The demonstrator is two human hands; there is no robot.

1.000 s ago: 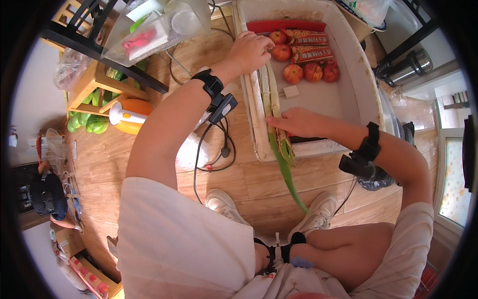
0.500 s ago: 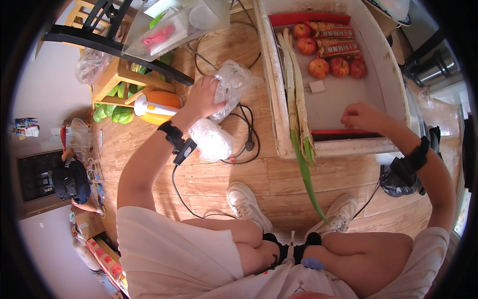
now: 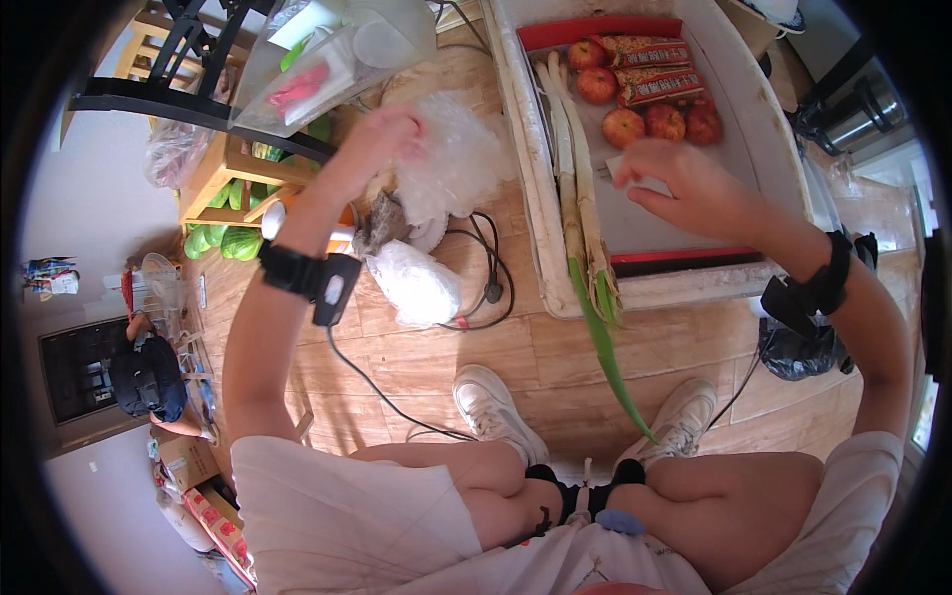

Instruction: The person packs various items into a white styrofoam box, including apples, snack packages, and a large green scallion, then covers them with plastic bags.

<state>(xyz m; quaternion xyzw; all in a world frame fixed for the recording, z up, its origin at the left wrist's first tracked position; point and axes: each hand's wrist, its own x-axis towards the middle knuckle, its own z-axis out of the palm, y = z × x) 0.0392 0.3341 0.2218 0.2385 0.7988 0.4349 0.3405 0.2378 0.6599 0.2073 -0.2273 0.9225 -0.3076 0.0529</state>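
My left hand, smeared by motion, has its fingers closed on a crumpled clear plastic bag. Below that bag, a rough grey-brown thing of unclear kind lies beside a white plastic bundle. My right hand hovers in the big white box, thumb and fingers bent but apart. Its fingertips are at a small whitish block, which they partly cover. Long leeks lie along the box's left side, green ends hanging over the front. Red apples and two red-printed packets fill the far part.
Black cables loop across the wooden floor. A wooden stool stands over green melons at left. A translucent bin is at the upper left. A black bag sits right of the box. Another person is far left.
My left hand has moved left and up, spreading the clear bag and exposing the grey-brown thing. My right hand has moved left and farther into the box, to the whitish block.
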